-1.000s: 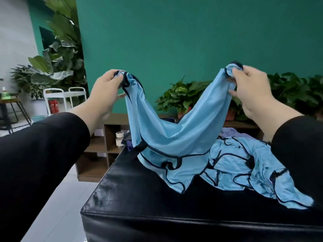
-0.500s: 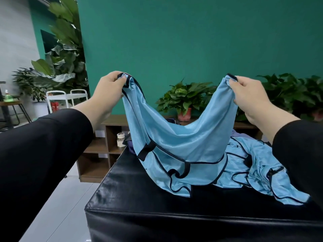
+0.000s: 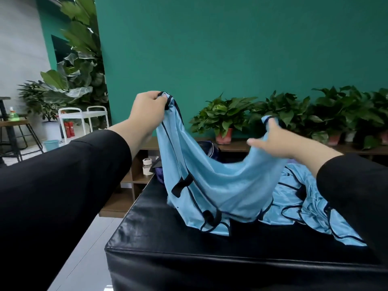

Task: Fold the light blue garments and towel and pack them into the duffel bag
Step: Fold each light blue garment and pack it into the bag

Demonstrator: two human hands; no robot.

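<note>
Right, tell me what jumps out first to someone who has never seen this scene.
A light blue garment with dark trim hangs mid-frame between the left hand and right hand, above a black padded table. More light blue cloth lies crumpled at right, before a green wall.

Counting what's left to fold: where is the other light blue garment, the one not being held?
In the head view, the second light blue garment lies crumpled on the black padded bench, right of centre, partly behind the held garment and beside the right sleeve.
</note>
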